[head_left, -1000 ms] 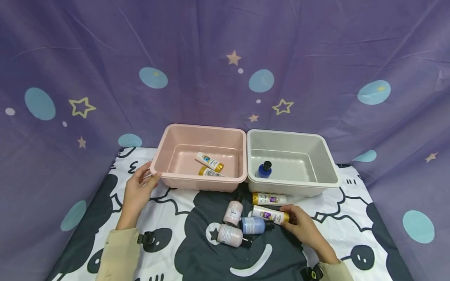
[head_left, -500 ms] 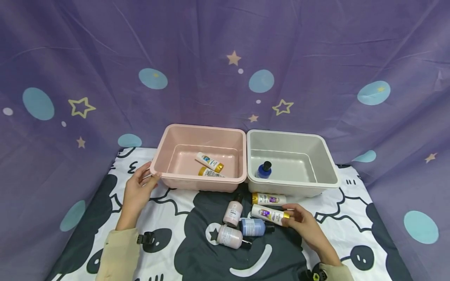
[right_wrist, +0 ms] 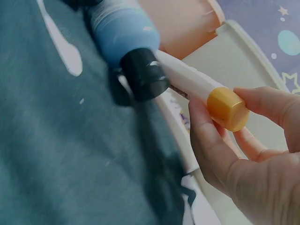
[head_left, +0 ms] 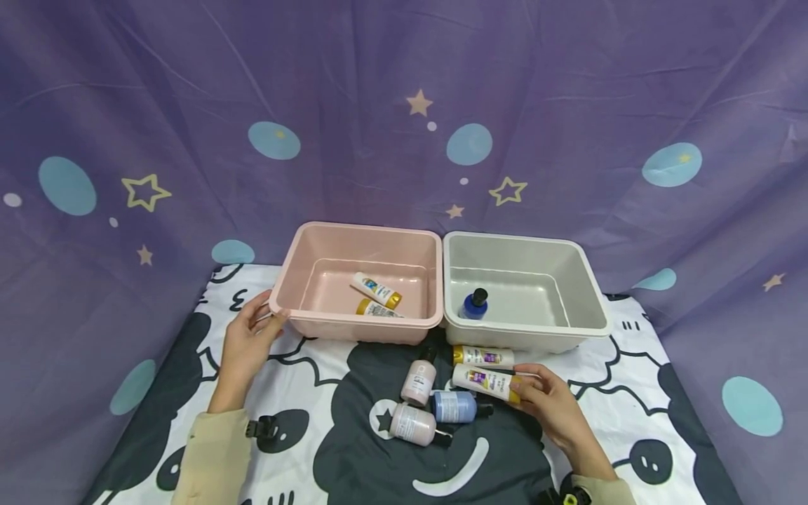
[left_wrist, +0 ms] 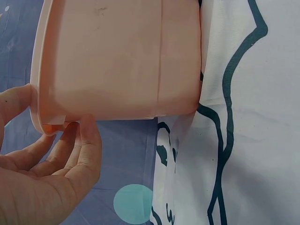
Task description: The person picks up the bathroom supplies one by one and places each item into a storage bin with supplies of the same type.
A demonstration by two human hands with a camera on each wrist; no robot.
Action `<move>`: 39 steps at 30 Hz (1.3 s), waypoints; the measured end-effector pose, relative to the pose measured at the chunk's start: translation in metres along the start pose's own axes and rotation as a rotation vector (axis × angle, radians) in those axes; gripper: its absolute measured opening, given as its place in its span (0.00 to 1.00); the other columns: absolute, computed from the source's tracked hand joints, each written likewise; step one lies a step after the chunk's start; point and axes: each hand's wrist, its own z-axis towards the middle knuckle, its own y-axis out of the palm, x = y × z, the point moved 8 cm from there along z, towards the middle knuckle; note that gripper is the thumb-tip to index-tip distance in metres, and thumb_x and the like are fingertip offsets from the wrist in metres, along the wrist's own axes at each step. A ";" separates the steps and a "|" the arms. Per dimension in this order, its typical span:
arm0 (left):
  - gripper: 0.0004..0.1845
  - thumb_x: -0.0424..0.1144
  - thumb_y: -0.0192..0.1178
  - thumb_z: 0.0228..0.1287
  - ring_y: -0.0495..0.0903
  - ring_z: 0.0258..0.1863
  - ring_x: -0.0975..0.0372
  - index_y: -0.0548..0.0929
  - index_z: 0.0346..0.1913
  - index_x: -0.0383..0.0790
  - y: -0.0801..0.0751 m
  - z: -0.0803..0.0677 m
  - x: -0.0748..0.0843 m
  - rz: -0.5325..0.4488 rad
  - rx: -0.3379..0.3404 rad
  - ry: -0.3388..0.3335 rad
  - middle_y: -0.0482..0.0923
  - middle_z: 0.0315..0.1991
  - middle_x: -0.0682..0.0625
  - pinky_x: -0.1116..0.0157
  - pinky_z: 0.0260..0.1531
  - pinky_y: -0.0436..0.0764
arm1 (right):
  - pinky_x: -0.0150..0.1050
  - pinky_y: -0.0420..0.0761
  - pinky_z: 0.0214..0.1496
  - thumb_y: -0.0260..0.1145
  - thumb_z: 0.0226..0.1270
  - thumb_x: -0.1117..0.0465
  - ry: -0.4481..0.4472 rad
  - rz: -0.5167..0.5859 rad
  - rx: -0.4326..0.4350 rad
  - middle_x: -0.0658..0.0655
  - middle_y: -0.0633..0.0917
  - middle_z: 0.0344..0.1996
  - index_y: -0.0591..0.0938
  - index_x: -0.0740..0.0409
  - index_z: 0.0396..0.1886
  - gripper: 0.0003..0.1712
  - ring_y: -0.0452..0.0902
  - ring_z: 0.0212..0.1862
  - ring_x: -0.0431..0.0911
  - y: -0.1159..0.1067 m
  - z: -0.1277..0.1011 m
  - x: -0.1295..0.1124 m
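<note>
My right hand pinches the gold-capped end of a white tube, lifted a little above the patterned cloth. My left hand grips the left corner rim of the pink bin, thumb on top and fingers underneath. The pink bin holds two gold-capped white tubes. Another gold-capped tube lies before the grey bin. A blue bottle and two pink bottles lie just left of my right hand.
A dark blue bottle stands in the grey bin. The two bins sit side by side at the back of the black-and-white cloth. A purple starred curtain hangs close behind and at both sides.
My right hand has closed on the white tube's gold cap and raised it slightly, tilting it. The left hand has stayed on the pink bin's corner.
</note>
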 end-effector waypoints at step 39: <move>0.34 0.47 0.64 0.71 0.78 0.52 0.63 0.66 0.75 0.40 0.000 0.001 -0.003 -0.005 0.003 0.002 0.72 0.66 0.39 0.75 0.42 0.82 | 0.47 0.85 0.51 0.66 0.71 0.66 -0.307 0.133 -0.214 0.63 0.79 0.48 0.76 0.66 0.56 0.17 0.81 0.47 0.51 0.112 0.064 -0.204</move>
